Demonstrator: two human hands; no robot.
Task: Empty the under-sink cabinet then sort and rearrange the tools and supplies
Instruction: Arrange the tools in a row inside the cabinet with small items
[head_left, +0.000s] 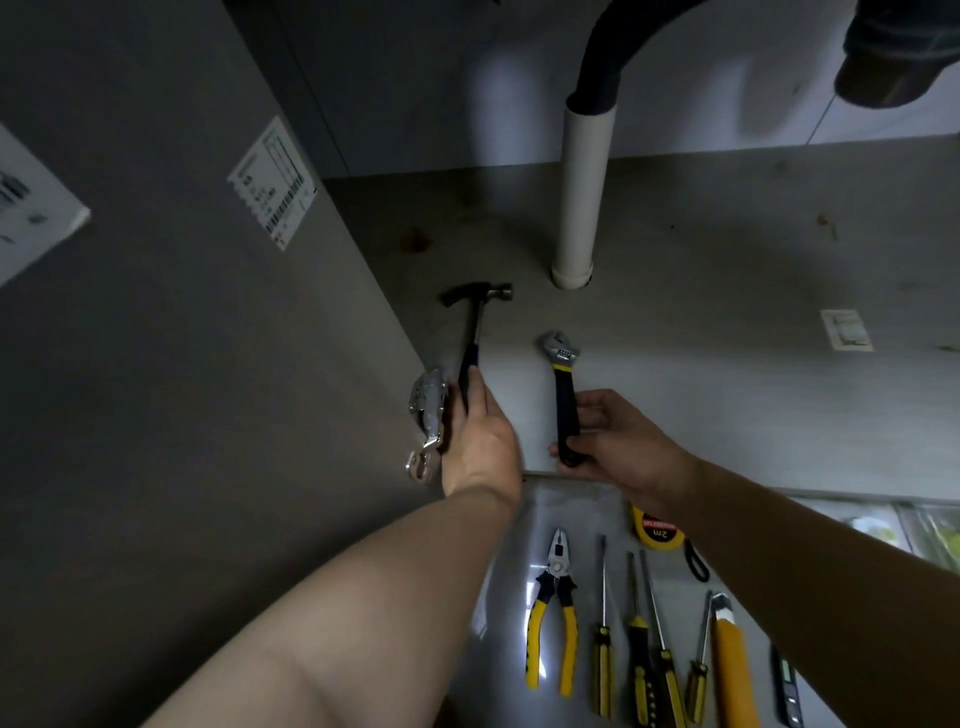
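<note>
Left hand (475, 431) wrapped on hammer (475, 322) grip, left of drainpipe (582, 192). Right hand (608, 436) pinching wrench (563, 395) handle, just below pipe base. Advice: lay both parallel on cabinet floor (727, 312) (heads rearward), clear of pipe.

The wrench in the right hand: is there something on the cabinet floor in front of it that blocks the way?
Nothing visible does. The right hand grips the wrench by its handle, and the cabinet floor ahead of its head is bare. The white pipe stands farther back, and the hammer in the left hand lies to the left, apart.
</note>
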